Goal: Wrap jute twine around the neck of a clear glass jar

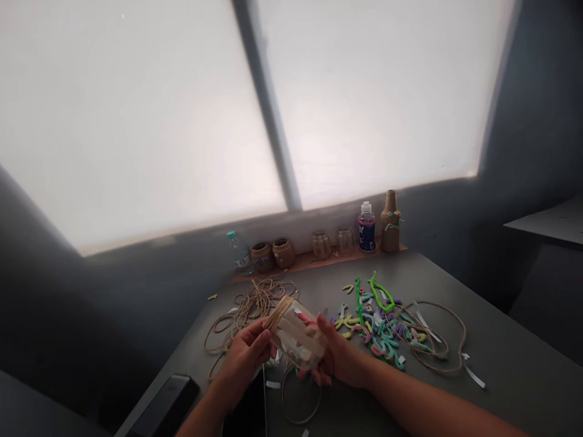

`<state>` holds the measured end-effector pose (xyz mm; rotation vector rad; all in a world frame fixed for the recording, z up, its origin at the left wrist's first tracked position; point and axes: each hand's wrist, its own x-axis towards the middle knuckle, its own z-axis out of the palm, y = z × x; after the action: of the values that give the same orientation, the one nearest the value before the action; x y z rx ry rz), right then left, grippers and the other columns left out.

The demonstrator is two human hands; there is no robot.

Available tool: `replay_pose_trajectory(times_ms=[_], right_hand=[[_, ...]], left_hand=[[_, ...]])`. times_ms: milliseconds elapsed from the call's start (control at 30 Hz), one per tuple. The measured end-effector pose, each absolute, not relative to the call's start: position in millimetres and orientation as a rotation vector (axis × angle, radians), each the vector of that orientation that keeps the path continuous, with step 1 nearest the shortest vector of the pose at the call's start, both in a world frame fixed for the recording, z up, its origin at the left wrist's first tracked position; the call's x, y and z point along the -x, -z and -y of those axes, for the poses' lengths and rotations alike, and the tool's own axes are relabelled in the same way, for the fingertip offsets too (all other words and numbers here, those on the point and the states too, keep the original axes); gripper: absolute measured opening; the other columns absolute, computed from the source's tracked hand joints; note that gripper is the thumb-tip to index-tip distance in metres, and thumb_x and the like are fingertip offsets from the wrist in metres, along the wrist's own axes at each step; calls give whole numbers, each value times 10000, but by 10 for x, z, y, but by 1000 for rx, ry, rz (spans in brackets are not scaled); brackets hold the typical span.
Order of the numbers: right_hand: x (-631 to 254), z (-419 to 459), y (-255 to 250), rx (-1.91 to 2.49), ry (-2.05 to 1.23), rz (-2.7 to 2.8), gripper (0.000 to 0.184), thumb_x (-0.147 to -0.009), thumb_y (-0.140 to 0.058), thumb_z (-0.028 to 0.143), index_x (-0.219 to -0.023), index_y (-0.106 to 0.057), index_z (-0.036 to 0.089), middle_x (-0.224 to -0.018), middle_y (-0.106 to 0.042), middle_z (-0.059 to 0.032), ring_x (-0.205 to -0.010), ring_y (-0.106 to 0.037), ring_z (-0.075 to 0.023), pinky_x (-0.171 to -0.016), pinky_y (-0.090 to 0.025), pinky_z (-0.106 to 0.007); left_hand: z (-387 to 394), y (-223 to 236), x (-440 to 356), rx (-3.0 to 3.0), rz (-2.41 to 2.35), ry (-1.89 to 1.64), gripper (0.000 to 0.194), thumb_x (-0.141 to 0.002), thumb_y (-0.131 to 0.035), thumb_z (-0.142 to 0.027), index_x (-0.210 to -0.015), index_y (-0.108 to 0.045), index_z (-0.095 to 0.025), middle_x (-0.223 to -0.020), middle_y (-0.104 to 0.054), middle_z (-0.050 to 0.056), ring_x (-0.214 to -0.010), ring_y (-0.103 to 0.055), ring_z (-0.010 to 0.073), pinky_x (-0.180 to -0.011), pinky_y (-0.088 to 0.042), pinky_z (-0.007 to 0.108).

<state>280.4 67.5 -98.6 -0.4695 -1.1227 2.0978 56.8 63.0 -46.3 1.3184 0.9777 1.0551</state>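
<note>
Clear-bottle label (243,261), dark-bottle label (367,235): too small to read.
</note>
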Motion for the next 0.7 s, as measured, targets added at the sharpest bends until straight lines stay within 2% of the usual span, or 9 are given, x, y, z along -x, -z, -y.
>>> replay_pose_trajectory(times_ms=[100,267,500,600,700], right_hand=[[-2837,-639,995,475,-2127,1128,818,-845,-335,887,-1127,-551,151,-726,-765,-101,-383,-567,-118,-355,-326,-176],[-2944,-555,984,459,-2141,1136,872,-808,-318,923,-1126,-568,151,-739,-757,-107,-382,-542,-113,-359,-299,-182],[-3037,-502,1025,454,-2151,1143,829,-843,-363,872,-1183,-613,159,-772,-730,-106,-500,-623,-160,-389,-334,-189],[-3068,-497,1054,457,-2157,1158,846,-843,-361,872,-1202,-629,155,-799,-735,-128,-570,-679,-204,-394,-347,-196],[-3084,-501,1049,483,-2142,1155,860,-832,-391,875,-1230,-627,150,-812,-737,-138,-601,-702,-225,-389,-373,-199]], left_hand=[[-558,396,-566,-1278,-961,-1055,552,-682,-851,-616,-970,-758,-155,-638,-599,-10,-570,-470,101,-566,-383,215],[-432,283,-607,-1256,-918,-1043,480,-688,-888,-512,-1021,-794,-180,-703,-641,19,-618,-500,132,-582,-392,229],[-341,167,-674,-1317,-819,-1008,300,-795,-819,-439,-966,-807,-193,-765,-590,12,-669,-466,141,-603,-373,240],[-325,181,-642,-1388,-862,-1000,283,-811,-794,-446,-882,-782,-173,-803,-599,30,-704,-476,163,-613,-383,261],[-310,198,-617,-1450,-886,-995,280,-823,-774,-447,-890,-779,-175,-833,-622,48,-738,-505,186,-635,-409,280]])
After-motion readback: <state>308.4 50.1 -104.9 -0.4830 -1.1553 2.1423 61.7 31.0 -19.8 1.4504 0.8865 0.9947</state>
